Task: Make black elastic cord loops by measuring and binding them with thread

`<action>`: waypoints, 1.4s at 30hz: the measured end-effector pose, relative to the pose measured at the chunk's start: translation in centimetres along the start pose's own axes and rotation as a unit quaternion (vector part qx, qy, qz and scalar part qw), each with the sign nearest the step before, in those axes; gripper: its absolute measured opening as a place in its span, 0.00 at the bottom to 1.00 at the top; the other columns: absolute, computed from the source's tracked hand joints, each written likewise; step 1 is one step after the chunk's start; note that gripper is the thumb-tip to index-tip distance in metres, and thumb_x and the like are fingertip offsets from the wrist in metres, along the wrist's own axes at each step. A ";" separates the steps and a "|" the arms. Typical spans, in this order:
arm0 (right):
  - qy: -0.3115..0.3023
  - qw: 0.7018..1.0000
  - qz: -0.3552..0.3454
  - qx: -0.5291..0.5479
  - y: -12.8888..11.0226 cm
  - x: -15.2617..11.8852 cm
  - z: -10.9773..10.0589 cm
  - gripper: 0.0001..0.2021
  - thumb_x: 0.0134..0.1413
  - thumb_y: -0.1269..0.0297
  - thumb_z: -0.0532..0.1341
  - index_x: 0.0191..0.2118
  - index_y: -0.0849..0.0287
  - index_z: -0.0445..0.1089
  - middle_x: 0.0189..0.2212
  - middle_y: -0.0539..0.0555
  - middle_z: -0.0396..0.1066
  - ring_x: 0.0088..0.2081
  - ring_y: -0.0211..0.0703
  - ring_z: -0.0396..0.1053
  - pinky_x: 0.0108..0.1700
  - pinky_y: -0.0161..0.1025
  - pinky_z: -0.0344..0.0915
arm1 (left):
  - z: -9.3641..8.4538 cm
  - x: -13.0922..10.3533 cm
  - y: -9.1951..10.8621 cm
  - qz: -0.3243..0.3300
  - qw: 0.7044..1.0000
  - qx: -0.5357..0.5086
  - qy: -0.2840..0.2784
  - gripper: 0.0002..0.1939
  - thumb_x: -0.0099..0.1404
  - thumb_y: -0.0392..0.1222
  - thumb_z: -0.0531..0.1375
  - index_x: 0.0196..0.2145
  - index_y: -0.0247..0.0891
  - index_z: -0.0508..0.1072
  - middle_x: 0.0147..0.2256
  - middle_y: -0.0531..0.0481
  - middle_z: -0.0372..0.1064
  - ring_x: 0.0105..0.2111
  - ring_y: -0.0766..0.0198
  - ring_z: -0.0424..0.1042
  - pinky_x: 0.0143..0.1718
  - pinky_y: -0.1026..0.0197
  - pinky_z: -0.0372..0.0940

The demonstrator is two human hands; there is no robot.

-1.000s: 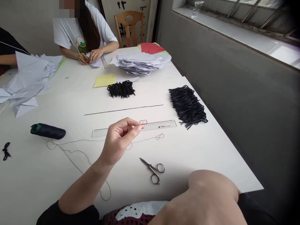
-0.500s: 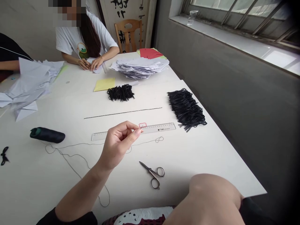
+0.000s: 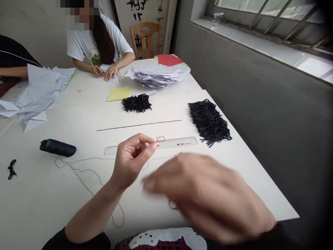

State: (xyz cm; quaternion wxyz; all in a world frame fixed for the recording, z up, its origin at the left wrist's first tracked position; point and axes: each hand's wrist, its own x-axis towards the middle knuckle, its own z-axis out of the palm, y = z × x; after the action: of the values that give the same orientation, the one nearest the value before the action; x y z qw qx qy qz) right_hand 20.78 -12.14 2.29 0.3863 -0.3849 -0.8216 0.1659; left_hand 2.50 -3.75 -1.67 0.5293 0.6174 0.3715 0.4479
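My left hand (image 3: 132,159) is closed in a pinch above the clear ruler (image 3: 187,141); what sits between thumb and forefinger is too small to make out. Blurred by motion, my right hand (image 3: 205,194) is over the table's near side, and its grip cannot be read. It covers most of the scissors (image 3: 173,205), leaving part of a handle ring visible. A thin dark thread (image 3: 85,170) runs in loose loops from near the black spool (image 3: 58,148). Beyond the ruler a straight dark cord (image 3: 140,125) lies on the white table (image 3: 33,215).
Bundles of black looped cords lie at the centre (image 3: 136,103) and right (image 3: 209,121). A small black knot (image 3: 11,169) is at far left. Behind are a yellow sheet (image 3: 118,93), a paper stack (image 3: 158,75), loose white papers (image 3: 43,90) and a person's hands (image 3: 105,72).
My right hand has swung forward over the scissors from near my body. My left hand keeps its pinch. The view has shifted slightly, moving the table items a little right.
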 end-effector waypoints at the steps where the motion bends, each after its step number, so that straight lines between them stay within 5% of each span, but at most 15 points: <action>1: -0.003 1.000 -0.008 0.024 1.1 1.4 -0.2 0.15 0.63 0.72 0.57 0.53 0.49 0.67 0.41 0.50 0.76 0.41 0.39 0.74 0.43 0.34 0.73 | 0.0 -0.1 0.1 0.011 1.000 -0.008 0.001 0.07 0.65 0.44 0.63 0.31 0.41 0.75 0.16 0.59 0.50 0.17 0.72 0.47 0.18 0.65 0.46; 6: 0.092 0.996 0.002 0.020 4.7 4.3 0.7 0.07 0.61 0.74 0.58 0.42 0.57 0.69 0.36 0.52 0.75 0.36 0.37 0.73 0.38 0.34 0.72 | -0.1 -0.4 0.3 0.035 0.999 -0.027 0.002 0.05 0.66 0.43 0.62 0.33 0.41 0.76 0.16 0.59 0.49 0.16 0.72 0.46 0.18 0.64 0.44; 20: 0.095 0.983 0.092 0.127 4.5 4.3 2.3 0.04 0.59 0.70 0.61 0.36 0.58 0.74 0.30 0.50 0.77 0.30 0.37 0.75 0.33 0.34 0.75 | 0.3 -0.6 0.6 0.044 0.998 0.027 0.038 0.07 0.65 0.42 0.62 0.30 0.39 0.74 0.17 0.59 0.48 0.18 0.71 0.47 0.19 0.64 0.47; 27: 0.083 0.952 0.159 0.250 4.8 4.4 2.6 0.03 0.58 0.68 0.63 0.34 0.61 0.74 0.30 0.52 0.77 0.32 0.38 0.76 0.36 0.34 0.77 | 0.2 -0.6 0.4 0.045 0.997 0.044 0.048 0.06 0.64 0.41 0.62 0.30 0.39 0.75 0.16 0.58 0.53 0.19 0.70 0.53 0.25 0.62 0.58; 34: 0.066 0.924 0.197 0.322 5.4 4.4 2.9 0.08 0.56 0.61 0.67 0.34 0.62 0.75 0.31 0.54 0.77 0.34 0.42 0.77 0.38 0.38 0.78 | 0.1 -0.5 0.3 0.012 0.998 0.040 0.049 0.08 0.63 0.43 0.62 0.28 0.39 0.75 0.17 0.55 0.58 0.21 0.66 0.60 0.24 0.62 0.59; 42: 0.054 0.923 0.208 0.318 6.2 4.7 3.4 0.11 0.53 0.59 0.69 0.33 0.62 0.75 0.31 0.55 0.77 0.34 0.43 0.77 0.39 0.40 0.77 | 0.0 -0.1 -0.5 -0.022 0.999 -0.009 0.034 0.10 0.65 0.44 0.62 0.27 0.38 0.73 0.16 0.60 0.50 0.18 0.71 0.49 0.21 0.63 0.53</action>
State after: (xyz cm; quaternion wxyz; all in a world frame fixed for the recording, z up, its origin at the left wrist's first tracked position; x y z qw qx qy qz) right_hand 19.38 -4.42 -1.07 0.4894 -0.4125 -0.6046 0.4741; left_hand 2.50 -3.75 -2.21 0.5313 0.5888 0.3992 0.4600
